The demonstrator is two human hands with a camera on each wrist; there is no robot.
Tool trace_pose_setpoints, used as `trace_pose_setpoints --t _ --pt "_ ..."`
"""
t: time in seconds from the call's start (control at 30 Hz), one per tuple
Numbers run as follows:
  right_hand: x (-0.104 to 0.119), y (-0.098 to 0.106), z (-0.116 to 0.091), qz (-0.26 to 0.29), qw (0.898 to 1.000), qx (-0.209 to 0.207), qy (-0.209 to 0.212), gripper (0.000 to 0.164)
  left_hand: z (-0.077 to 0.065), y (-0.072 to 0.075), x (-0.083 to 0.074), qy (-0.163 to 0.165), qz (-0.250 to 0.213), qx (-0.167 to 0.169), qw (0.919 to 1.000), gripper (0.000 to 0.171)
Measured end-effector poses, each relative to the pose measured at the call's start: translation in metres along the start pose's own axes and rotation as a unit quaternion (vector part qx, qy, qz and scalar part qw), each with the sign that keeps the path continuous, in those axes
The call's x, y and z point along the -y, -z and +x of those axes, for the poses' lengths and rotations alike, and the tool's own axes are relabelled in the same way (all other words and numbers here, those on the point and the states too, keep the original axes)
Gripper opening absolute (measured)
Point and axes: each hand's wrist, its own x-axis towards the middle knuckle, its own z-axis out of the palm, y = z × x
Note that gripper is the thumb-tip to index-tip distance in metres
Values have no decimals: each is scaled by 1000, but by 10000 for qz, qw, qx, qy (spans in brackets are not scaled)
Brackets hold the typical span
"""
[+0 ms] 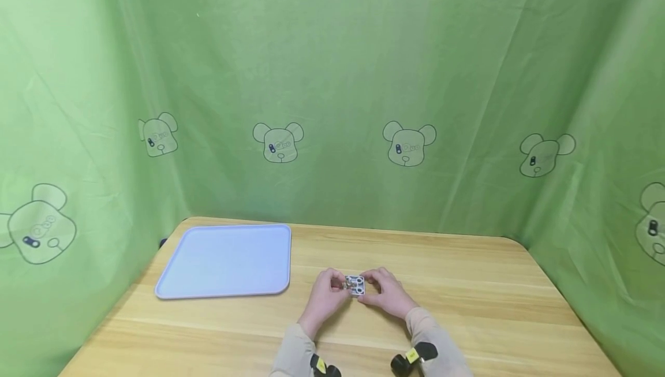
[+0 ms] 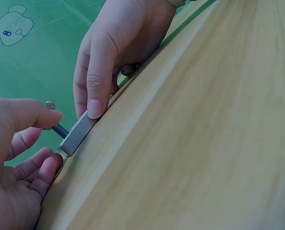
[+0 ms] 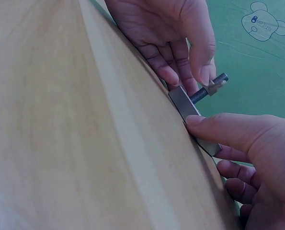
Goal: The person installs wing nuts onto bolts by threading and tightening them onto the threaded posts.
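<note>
"Spreading beneath left hand [image 1: 326, 297] and right hand [image 1: 388, 294], a wooden table [image 1: 467, 284]; set leftward, a blue tray [image 1: 225, 261]."

"And held?"

"Between them, a metal block [image 3: 184, 105] is gripped by the right; on its bolt [image 2: 61, 131], a nut [image 3: 214, 87] is pinched by the left."

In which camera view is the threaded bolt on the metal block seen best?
The right wrist view, because the threaded bolt shows thread on both sides of the wing nut. The left wrist view shows it partly covered; the head view, too small for detail.
</note>
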Motion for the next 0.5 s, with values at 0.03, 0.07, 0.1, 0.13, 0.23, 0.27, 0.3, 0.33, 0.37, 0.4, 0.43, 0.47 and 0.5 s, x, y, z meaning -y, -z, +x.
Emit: trace_pose_setpoints --t 0.03,0.07,0.1,0.13,0.23,0.27,0.3,0.33,0.37,0.4,0.43,0.47,0.5 --pt "0 0 0 -7 10000 0 6 55 0 0 0 -18 21 15 10000 26" --pt "0 0 0 -5 10000 0 19 55 0 1 0 -34 42 28 10000 26" --pt "0 0 0 -4 10000 -3 22 55 0 1 -1 -45 71 37 10000 27" --pt "0 0 0 -3 10000 -6 32 54 0 1 -1 -49 87 47 9999 27" --pt "0 0 0 9 10000 -20 53 54 0 2 -1 -71 151 57 9998 25" --pt "-1 0 0 13 10000 -20 57 54 0 2 0 -79 160 58 9998 25" --pt "-1 0 0 16 10000 -17 54 54 0 2 0 -81 172 62 9998 24" --pt "-1 0 0 21 10000 -13 49 54 0 2 0 -82 179 64 9998 23" --pt "-1 0 0 21 10000 -9 43 54 -1 2 0 -87 190 64 9998 22" --pt "-1 0 0 22 10000 -3 32 54 0 2 1 -95 200 66 9997 22" --pt "-1 0 0 24 10000 5 23 54 0 2 1 -100 202 67 9997 21" --pt "-1 0 0 24 10000 8 16 54 0 1 2 -105 212 64 9997 21" --pt "-1 0 0 29 10000 13 9 54 0 1 2 -106 218 65 9997 20"
